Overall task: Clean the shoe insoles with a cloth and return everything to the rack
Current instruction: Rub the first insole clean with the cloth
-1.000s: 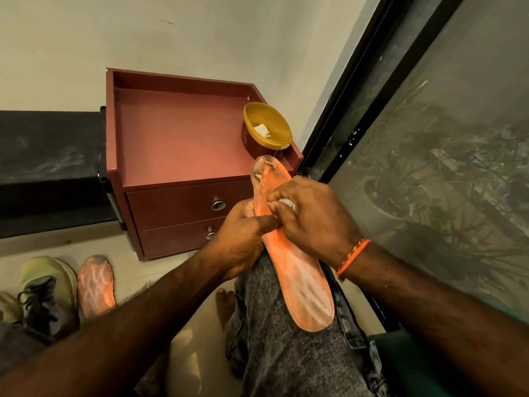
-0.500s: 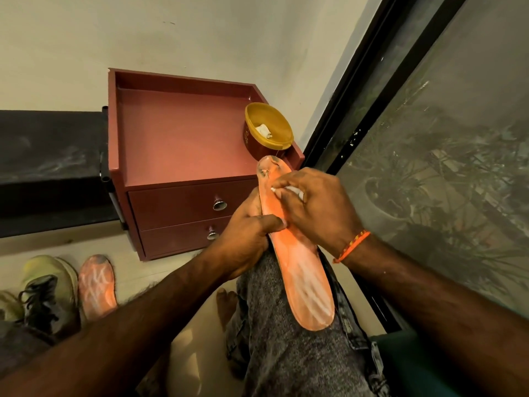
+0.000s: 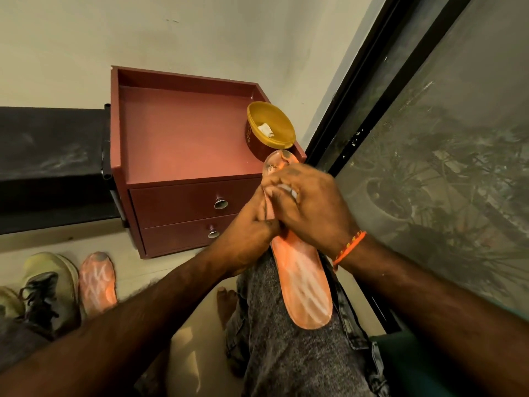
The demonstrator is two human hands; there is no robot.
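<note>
I'm seeing an orange insole (image 3: 300, 285) streaked with whitish lines, a second one (image 3: 97, 279) on the floor patterned alike, a maroon cabinet (image 3: 183, 144), a yellow-rimmed tub (image 3: 270, 130), an orange wristband (image 3: 347, 249), and possibly a white cloth (image 3: 283, 188), blurred.

Both arms were bare. The right wrist wore an orange thread band (image 3: 349, 247). The legs wore grey speckled jeans (image 3: 289, 348).
</note>
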